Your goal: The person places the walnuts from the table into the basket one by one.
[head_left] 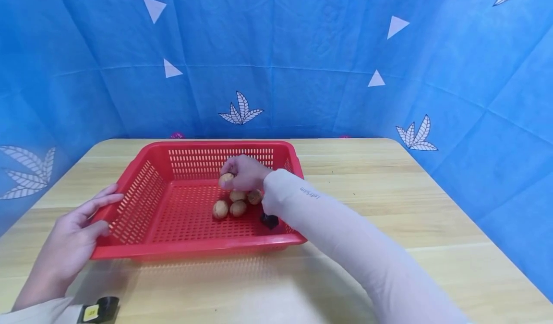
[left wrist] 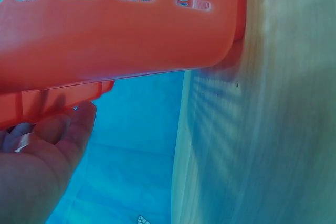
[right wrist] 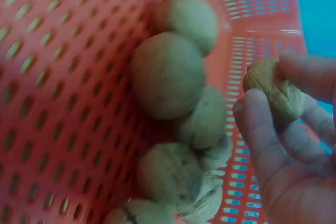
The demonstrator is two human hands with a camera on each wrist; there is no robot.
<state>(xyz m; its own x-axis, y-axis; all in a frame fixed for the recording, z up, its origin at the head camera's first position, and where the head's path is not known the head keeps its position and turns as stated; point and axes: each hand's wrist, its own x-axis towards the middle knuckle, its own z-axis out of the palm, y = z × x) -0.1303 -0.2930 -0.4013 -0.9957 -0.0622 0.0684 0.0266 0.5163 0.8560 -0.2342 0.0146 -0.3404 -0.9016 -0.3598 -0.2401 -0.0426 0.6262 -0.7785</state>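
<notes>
A red plastic basket (head_left: 194,249) with slotted walls sits on the table. My left hand (head_left: 71,240) grips its left rim, thumb toward the near corner and fingers along the edge. In the left wrist view, the fingers (left wrist: 79,129) reach the underside of the rim. Inside the basket, my right hand (head_left: 244,173) pinches a walnut (right wrist: 273,90) between thumb and fingertips, above the basket floor. Several more walnuts (right wrist: 168,74) lie clustered beneath it, toward the right side of the basket. The right forearm crosses over the basket's right rim and partly hides that corner.
The light wood table (head_left: 367,204) extends to the right of the basket and in front of it. A blue patterned cloth (head_left: 285,41) hangs behind and along the sides. A black wrist device (head_left: 107,309) with a yellow label sits at the left cuff.
</notes>
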